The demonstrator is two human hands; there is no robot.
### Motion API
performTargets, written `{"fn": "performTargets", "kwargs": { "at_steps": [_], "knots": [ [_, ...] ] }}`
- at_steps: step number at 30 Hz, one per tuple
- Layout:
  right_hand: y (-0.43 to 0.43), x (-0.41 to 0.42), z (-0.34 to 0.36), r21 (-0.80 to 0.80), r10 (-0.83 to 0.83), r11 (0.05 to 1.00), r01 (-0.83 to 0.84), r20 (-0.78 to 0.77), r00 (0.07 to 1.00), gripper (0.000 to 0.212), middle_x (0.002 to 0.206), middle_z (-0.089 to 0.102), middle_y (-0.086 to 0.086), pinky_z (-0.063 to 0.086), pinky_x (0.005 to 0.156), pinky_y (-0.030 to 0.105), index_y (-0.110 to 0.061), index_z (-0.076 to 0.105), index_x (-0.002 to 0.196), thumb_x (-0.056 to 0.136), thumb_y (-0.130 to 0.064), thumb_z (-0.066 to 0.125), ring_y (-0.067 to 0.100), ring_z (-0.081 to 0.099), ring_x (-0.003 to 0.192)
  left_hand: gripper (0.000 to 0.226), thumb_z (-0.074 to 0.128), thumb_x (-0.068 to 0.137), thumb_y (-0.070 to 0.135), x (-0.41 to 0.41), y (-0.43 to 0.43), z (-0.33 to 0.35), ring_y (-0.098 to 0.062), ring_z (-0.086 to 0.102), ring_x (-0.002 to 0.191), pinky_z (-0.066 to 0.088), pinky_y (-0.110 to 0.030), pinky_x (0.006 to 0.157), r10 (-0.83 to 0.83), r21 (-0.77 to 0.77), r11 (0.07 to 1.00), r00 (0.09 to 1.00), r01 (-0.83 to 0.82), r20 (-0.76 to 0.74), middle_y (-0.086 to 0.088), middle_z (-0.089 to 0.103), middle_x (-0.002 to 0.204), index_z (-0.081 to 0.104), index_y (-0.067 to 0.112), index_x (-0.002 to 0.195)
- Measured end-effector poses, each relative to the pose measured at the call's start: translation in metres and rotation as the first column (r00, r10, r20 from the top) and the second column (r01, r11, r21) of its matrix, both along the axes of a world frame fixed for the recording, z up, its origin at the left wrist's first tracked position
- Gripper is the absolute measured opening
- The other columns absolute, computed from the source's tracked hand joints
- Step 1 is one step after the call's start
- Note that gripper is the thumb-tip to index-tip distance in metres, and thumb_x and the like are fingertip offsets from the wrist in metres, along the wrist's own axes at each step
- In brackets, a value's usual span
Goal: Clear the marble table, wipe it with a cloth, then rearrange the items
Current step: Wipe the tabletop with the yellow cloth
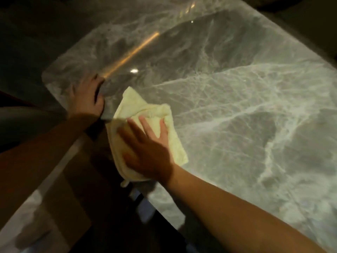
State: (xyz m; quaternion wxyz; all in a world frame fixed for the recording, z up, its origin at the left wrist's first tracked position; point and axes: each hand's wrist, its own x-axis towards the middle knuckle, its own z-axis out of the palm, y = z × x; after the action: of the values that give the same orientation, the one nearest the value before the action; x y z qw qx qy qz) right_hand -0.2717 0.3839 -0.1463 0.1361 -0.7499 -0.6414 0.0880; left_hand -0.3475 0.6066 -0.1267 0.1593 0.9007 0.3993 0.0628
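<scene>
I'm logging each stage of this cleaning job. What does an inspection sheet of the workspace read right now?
Surface: marble table, grey with pale veins, glossy, lamp reflections showing.
Job's things: pale yellow cloth, folded, lying flat at the table's near left edge.
Clutter: nothing seen on the visible tabletop.
Hands: right hand pressed flat, fingers spread, on the cloth; left hand resting at the table's left edge, beside the cloth.
Cables: nothing seen.
Surroundings: dim and blurred; dark floor beyond the table, pale shapes at lower left unclear.
</scene>
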Motion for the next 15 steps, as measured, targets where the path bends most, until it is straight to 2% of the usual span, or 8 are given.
{"fn": "performTargets", "kwargs": {
  "at_steps": [5,6,8,9,10,12,14,15],
  "knots": [
    [-0.099,-0.002,-0.013,0.027,0.096,0.995,-0.093,-0.123,0.988,0.069,0.159,0.023,0.006,0.01,0.11,0.066,-0.029,0.025,0.15,0.089,-0.054,0.044,0.028,0.012,0.148,0.054,0.039,0.083,0.029,0.026,-0.046,0.006,-0.026,0.031,0.139,0.018,-0.047,0.111,-0.251,0.028,0.968,0.968,0.251,-0.017,-0.008,0.035,0.151,0.045,0.018,0.136],
    [-0.115,-0.001,-0.008,0.129,0.127,0.988,-0.082,-0.393,0.911,0.067,0.158,0.027,0.0,0.018,0.112,0.06,-0.032,0.026,0.15,0.09,-0.059,0.041,0.024,0.014,0.148,0.055,0.038,0.084,0.03,0.032,-0.054,0.004,-0.027,0.028,0.14,0.017,-0.049,0.111,-0.273,0.033,0.961,0.961,0.275,-0.046,-0.007,0.033,0.152,0.043,0.019,0.137],
    [-0.139,-0.001,0.006,0.076,0.021,0.985,0.152,-0.942,0.335,0.067,0.154,0.034,-0.01,0.035,0.108,0.045,-0.039,0.025,0.149,0.089,-0.068,0.032,0.015,0.023,0.145,0.056,0.035,0.085,0.03,0.044,-0.066,0.001,-0.029,0.023,0.142,0.015,-0.054,0.111,-0.298,0.037,0.952,0.949,0.303,-0.099,-0.007,0.029,0.154,0.04,0.019,0.14],
    [-0.146,-0.002,0.01,-0.001,-0.014,0.991,0.136,-0.996,0.092,0.069,0.154,0.034,-0.011,0.038,0.108,0.043,-0.039,0.018,0.15,0.089,-0.07,0.025,0.013,0.025,0.144,0.056,0.034,0.086,0.03,0.05,-0.07,0.0,-0.029,0.02,0.143,0.014,-0.055,0.111,-0.299,0.032,0.952,0.948,0.304,-0.111,-0.006,0.027,0.155,0.038,0.019,0.141],
    [-0.149,0.002,0.016,-0.089,-0.097,0.985,0.146,-0.994,0.048,0.071,0.154,0.034,-0.011,0.034,0.111,0.044,-0.037,0.013,0.15,0.089,-0.07,0.024,0.012,0.027,0.143,0.056,0.033,0.087,0.03,0.057,-0.071,0.0,-0.028,0.018,0.144,0.012,-0.055,0.112,-0.298,0.024,0.953,0.948,0.302,-0.114,-0.006,0.025,0.155,0.036,0.02,0.142],
    [-0.139,0.0,0.021,-0.164,-0.206,0.96,0.228,-0.962,0.177,0.077,0.153,0.036,-0.008,0.017,0.117,0.049,-0.033,0.017,0.15,0.085,-0.068,0.04,0.012,0.027,0.143,0.056,0.033,0.088,0.031,0.07,-0.07,0.0,-0.025,0.016,0.144,0.011,-0.056,0.112,-0.321,0.02,0.946,0.94,0.325,-0.114,-0.005,0.025,0.156,0.034,0.02,0.142],
    [-0.129,0.009,0.015,-0.231,-0.27,0.933,0.276,-0.956,0.113,0.085,0.155,0.032,-0.006,0.017,0.115,0.047,-0.036,0.017,0.15,0.08,-0.068,0.052,0.013,0.021,0.145,0.056,0.032,0.088,0.032,0.084,-0.064,0.001,-0.024,0.016,0.144,0.01,-0.055,0.112,-0.369,0.021,0.927,0.919,0.375,-0.135,-0.005,0.024,0.156,0.033,0.02,0.143],
    [-0.123,0.016,0.013,-0.241,-0.243,0.913,0.33,-0.969,-0.035,0.085,0.155,0.032,-0.008,0.02,0.111,0.046,-0.038,0.018,0.15,0.079,-0.069,0.053,0.011,0.019,0.146,0.055,0.032,0.09,0.033,0.091,-0.06,0.001,-0.023,0.016,0.145,0.009,-0.056,0.113,-0.383,0.023,0.921,0.912,0.39,-0.145,-0.004,0.022,0.157,0.032,0.02,0.143]
  ]
}}
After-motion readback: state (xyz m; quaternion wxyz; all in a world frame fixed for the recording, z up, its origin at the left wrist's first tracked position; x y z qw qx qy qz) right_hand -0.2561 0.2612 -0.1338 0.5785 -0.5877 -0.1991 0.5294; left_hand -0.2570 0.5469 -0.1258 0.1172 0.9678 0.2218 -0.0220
